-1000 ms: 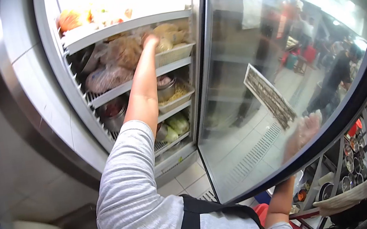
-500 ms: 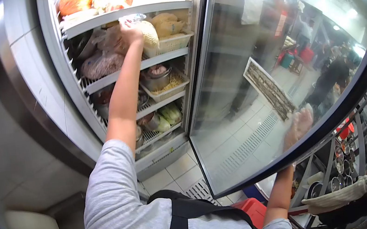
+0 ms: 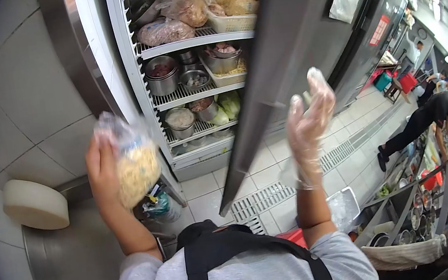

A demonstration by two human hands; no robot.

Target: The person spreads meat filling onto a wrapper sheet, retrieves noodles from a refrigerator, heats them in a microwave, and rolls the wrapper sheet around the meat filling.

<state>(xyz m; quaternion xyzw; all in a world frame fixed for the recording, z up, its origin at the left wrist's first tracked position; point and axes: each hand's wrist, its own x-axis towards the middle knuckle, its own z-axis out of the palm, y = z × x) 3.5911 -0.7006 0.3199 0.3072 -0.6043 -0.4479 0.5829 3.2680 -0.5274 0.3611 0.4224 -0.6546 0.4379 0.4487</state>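
A clear plastic bag of pale yellow food (image 3: 139, 172) is held by the left hand (image 3: 103, 168), whose grip is clamped on the gathered upper part of the bag; it is kept in the air, to the left of the refrigerator (image 3: 198, 169). The right hand (image 3: 311, 119) is covered by a clear glove and is raised beside the dark refrigerator door (image 3: 281, 57); its grip is apart, with nothing held, and whether the door is touched cannot be told. The door is partly open. On the upper shelf, filled plastic bags (image 3: 166, 32) are set beside a white basket (image 3: 233, 23) in which more bags are heaped. Below, metal pots (image 3: 163, 84) and a tray (image 3: 227, 78) are lined up, and under these, green vegetables (image 3: 229, 106) are placed beside more pots. At the left, a thick white block (image 3: 35, 204) is supported by a metal tabletop (image 3: 83, 257).
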